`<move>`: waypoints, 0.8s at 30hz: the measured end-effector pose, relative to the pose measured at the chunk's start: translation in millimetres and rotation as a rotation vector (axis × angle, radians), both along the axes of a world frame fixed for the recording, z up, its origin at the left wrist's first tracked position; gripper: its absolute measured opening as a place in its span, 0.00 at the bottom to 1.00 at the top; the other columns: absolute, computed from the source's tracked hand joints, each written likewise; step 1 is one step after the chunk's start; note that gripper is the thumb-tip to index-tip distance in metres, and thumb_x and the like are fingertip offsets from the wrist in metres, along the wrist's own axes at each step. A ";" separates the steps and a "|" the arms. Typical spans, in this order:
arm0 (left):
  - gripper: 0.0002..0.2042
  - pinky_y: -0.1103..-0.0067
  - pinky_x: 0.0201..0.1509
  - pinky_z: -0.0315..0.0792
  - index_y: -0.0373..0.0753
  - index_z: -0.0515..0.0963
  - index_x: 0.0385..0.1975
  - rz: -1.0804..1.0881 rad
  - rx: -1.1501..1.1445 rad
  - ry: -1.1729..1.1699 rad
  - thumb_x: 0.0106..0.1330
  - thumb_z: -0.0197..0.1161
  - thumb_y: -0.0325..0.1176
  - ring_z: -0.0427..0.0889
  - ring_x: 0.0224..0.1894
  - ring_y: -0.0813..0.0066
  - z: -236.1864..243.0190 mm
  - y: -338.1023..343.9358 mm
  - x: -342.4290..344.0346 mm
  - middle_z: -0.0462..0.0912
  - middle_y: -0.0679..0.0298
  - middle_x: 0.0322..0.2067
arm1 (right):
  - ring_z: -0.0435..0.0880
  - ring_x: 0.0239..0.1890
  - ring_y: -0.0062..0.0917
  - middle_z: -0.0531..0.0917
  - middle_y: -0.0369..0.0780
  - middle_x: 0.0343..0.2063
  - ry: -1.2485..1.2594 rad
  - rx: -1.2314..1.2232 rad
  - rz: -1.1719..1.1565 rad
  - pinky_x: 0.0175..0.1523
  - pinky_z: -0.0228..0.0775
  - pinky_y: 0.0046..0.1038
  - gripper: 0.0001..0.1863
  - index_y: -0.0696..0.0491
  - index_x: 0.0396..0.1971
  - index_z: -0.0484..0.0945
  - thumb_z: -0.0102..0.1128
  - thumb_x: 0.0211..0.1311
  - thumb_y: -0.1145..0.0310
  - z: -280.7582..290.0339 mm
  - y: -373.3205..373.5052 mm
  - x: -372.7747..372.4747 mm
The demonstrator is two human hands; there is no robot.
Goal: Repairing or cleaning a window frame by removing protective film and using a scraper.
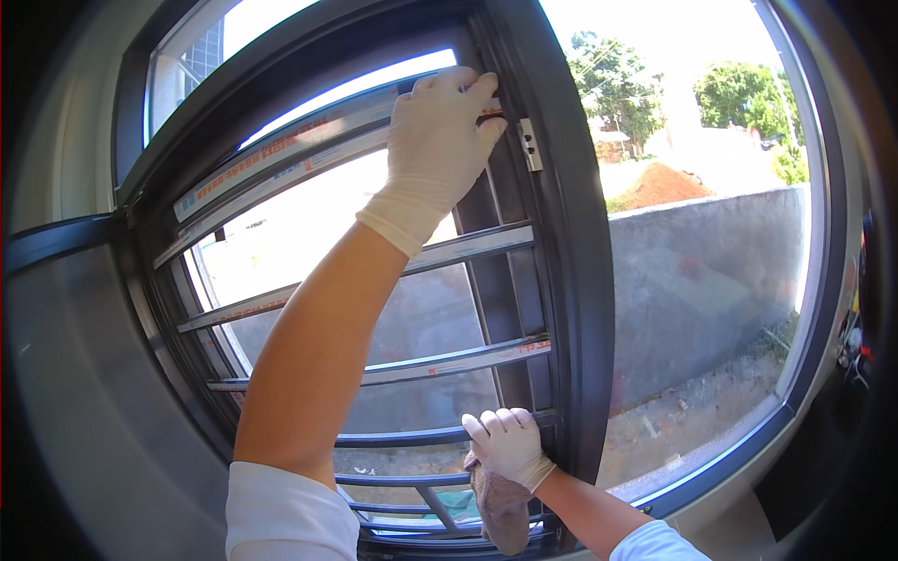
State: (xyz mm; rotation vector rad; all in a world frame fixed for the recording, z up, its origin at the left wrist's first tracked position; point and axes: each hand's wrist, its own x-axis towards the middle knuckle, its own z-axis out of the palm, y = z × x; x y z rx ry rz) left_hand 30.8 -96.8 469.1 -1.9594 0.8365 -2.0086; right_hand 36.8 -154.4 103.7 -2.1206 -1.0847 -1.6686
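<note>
A dark metal window grille [571,280] with several horizontal bars stands in front of me. Clear protective film with red print [290,145] covers its upper bars. My left hand [435,140], in a pale thin glove, reaches up to the right end of an upper bar. Its fingers are closed around that film-covered end; whether they grip the bar or just the film is hard to see. Lower right, my right hand [510,444], gloved too, is closed on a grey-brown cloth [500,510] at a lower bar. The cloth hangs down below the fingers.
A silver latch plate [530,144] sits on the frame's right upright. To the right is a large glass pane [711,280], with a grey wall, a red soil heap and trees outside. A grey panel [70,374] stands at left. Dark items [856,355] lie at the right edge.
</note>
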 end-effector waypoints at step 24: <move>0.09 0.76 0.42 0.75 0.47 0.85 0.33 -0.084 -0.208 0.110 0.57 0.66 0.41 0.82 0.40 0.71 7.9 0.1 7.2 0.84 0.69 0.37 | 0.71 0.36 0.21 0.69 0.31 0.31 0.021 0.001 0.022 0.47 0.59 0.29 0.20 0.43 0.48 0.69 0.58 0.52 0.64 -3.0 -1.2 2.7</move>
